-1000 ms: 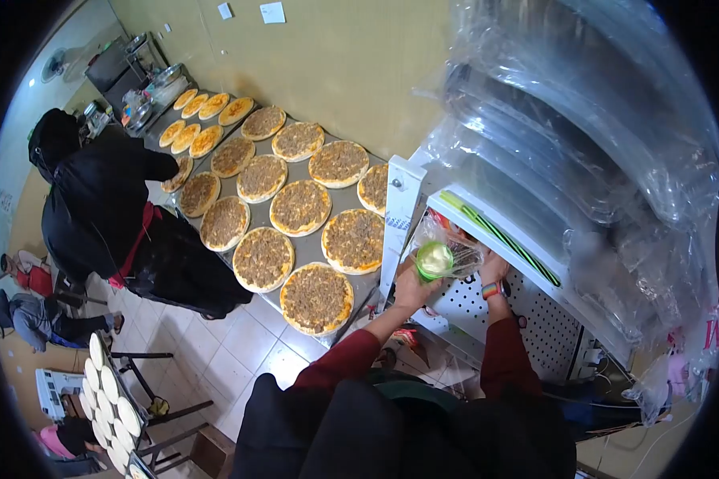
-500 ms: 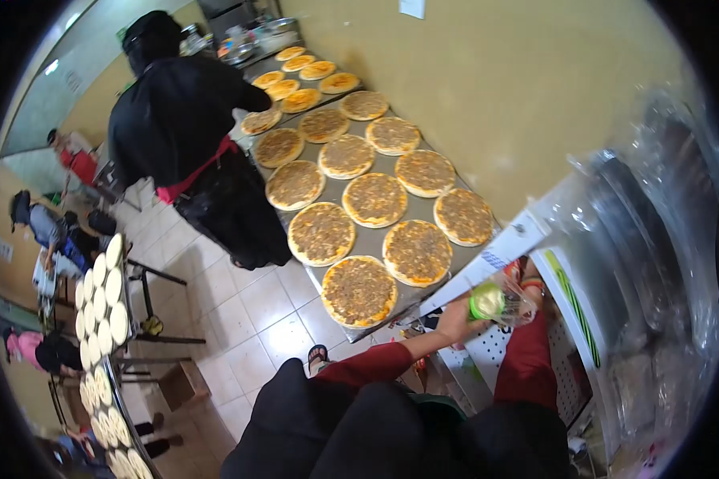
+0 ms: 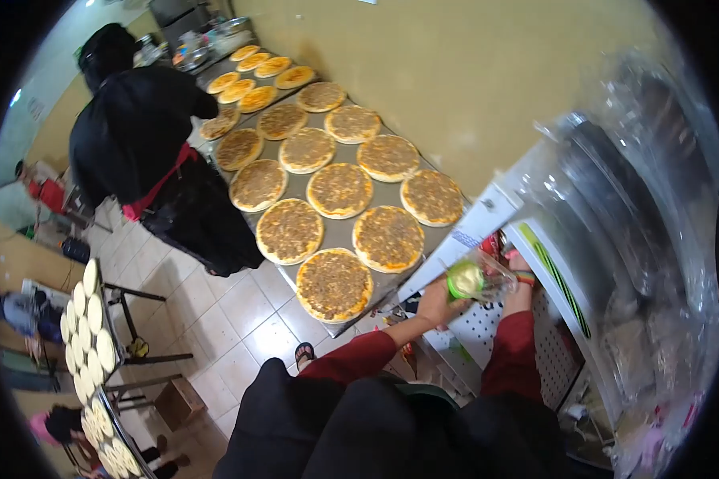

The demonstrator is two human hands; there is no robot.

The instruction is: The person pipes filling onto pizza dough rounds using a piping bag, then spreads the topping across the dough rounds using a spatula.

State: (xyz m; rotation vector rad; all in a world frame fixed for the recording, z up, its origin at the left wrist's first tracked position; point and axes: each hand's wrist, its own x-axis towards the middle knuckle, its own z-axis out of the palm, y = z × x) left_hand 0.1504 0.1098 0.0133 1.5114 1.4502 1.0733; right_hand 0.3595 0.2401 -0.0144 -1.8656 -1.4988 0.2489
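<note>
In my left hand point(image 3: 434, 303) is a bright green tub point(image 3: 465, 280) with something pale inside; clear plastic, perhaps a cup or wrapping, shows around it. The fingers curl around its near side. My right hand point(image 3: 519, 263), with a striped band at the wrist, reaches inside a white shelf unit point(image 3: 487, 215). A red item point(image 3: 493, 242) lies beside that hand. Its fingers are mostly hidden, so I cannot make out what they touch. To the left, flatbreads with a brown topping point(image 3: 334, 283) cover a metal table point(image 3: 339, 326).
A co-worker in black point(image 3: 144, 136) stands along the table's far left side. Orange-topped flatbreads point(image 3: 257, 98) fill its back end. Pale dough rounds point(image 3: 88, 319) lie on another table at left. Plastic-wrapped items point(image 3: 623, 207) stand at right. A cardboard box point(image 3: 176, 405) sits on the floor.
My view has turned, so the tables appear shifted left. My right hand is further inside the shelf unit. The green tub stays in my left hand.
</note>
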